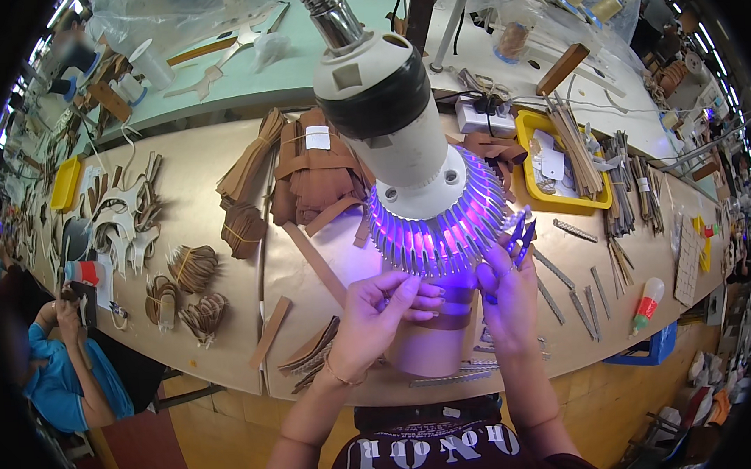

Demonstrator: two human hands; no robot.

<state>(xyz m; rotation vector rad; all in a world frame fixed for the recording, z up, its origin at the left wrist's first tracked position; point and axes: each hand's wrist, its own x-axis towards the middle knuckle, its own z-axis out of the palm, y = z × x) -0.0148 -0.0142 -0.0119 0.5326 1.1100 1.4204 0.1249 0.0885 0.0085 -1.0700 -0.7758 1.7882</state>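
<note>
A white lamp (395, 123) with a finned head glowing violet hangs over the tan workbench (195, 201). Under its light my left hand (379, 306) and my right hand (506, 291) meet and pinch a small brown leather piece (449, 309) between the fingertips. My right hand also holds blue-handled scissors (521, 231) that stick up past the fingers. Thin brown strips (309, 353) lie on the bench just left of my left wrist.
Stacks of brown leather parts (317, 174) lie behind the lamp, bundles (192, 265) to the left. A yellow tray (563, 161) of strips sits at right, with grey strips (578, 296) and a glue bottle (647, 301). A person in blue (60, 370) sits far left.
</note>
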